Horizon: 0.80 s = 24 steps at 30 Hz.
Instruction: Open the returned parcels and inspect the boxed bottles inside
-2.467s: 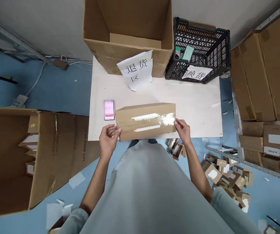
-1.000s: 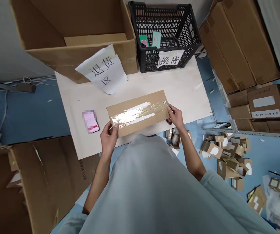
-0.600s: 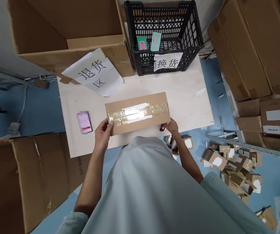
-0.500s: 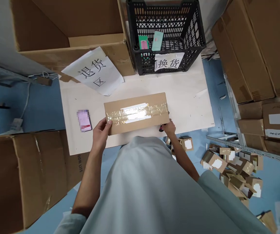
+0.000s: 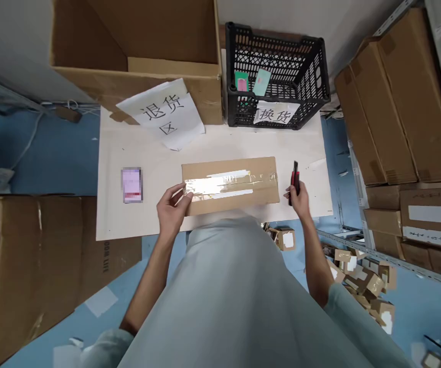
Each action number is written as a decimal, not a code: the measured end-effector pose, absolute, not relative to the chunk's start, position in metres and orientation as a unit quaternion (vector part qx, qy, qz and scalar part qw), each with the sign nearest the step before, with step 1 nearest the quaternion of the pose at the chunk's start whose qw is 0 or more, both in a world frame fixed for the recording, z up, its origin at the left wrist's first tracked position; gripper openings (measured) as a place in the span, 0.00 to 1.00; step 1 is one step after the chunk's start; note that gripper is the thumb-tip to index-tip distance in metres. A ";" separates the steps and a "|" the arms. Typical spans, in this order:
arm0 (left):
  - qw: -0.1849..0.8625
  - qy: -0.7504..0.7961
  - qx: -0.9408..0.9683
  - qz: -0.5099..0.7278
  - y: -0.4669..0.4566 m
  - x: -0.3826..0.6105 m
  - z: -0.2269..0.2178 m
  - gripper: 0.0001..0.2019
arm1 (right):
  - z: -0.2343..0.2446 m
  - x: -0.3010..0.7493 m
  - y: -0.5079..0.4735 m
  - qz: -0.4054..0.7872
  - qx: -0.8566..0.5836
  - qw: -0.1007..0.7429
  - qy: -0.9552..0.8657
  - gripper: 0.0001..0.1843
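A long, flat cardboard box (image 5: 230, 204) with clear tape along its top lies on the white table (image 5: 159, 225) in front of me. My left hand (image 5: 174, 207) grips its left end, thumb on top and fingers at the edge. To the right of the box, my right hand (image 5: 299, 199) is closed around a black and red box cutter (image 5: 294, 179), its tip pointing away from me. The cutter is apart from the box. Whether its blade is out I cannot tell.
A phone (image 5: 132, 185) lies on the table's left. At the back stand a large open carton (image 5: 136, 84) with a paper sign (image 5: 167, 115) and a black plastic crate (image 5: 278, 92) holding small boxes. Shelved cartons (image 5: 427, 214) are on the right; opened boxes litter the floor.
My right hand has come out from behind the box's right end and moved right, bringing the box cutter into full view. My left hand still holds the box, which now lies flatter.
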<state>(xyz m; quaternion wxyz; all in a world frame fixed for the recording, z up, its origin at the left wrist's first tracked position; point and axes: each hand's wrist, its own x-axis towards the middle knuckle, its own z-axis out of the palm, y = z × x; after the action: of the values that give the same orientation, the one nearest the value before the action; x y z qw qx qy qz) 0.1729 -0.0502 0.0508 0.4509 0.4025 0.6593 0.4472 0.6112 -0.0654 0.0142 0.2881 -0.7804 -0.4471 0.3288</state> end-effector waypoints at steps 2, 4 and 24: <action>0.453 0.642 0.434 0.441 -0.054 0.181 0.050 0.25 | 0.053 0.618 -0.059 0.318 -0.743 0.341 -0.480 0.27; 0.458 0.626 0.460 0.432 -0.056 0.186 0.049 0.23 | 0.094 0.611 -0.048 0.315 -0.720 0.308 -0.536 0.27; 0.536 0.581 0.418 0.448 -0.051 0.181 0.047 0.17 | 0.206 0.395 0.027 0.097 -0.333 -0.323 -0.881 0.31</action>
<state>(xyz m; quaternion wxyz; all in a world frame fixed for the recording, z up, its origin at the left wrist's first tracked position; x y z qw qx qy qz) 0.1814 -0.0512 0.0466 0.5357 0.4178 0.5810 0.4483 0.3953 0.0273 0.2065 -0.3225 -0.3330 -0.8807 0.0974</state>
